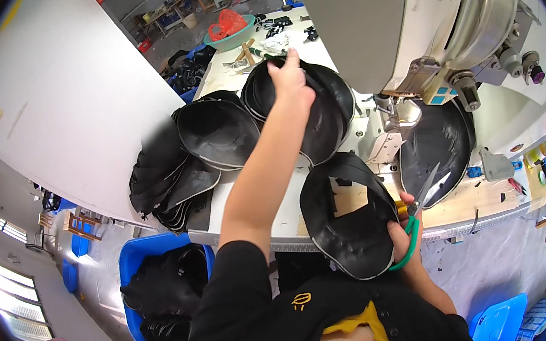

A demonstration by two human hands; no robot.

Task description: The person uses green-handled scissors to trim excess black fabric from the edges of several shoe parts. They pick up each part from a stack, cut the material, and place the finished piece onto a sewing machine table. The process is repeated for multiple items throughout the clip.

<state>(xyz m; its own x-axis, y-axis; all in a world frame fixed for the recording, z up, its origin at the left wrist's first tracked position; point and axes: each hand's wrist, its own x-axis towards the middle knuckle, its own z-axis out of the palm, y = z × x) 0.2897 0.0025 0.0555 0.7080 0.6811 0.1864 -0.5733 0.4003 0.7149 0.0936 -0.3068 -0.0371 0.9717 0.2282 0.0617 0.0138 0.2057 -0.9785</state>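
Note:
My left hand reaches across to the far side of a stack of black shoe uppers, its fingers closed at the top edge, partly hidden. Close to my body, my right hand holds scissors with green handles, their blades pointing up and away. The same hand also grips the side of a single black shoe upper, a looped piece with a pale edge and an open middle. Left of the stack lie more black uppers, overlapping in a pile.
A large industrial sewing machine rises over the white table, with another black piece beside its head. Black pieces fill a blue bin at lower left. Farther back are a green basin with a red bag and a wooden-handled tool.

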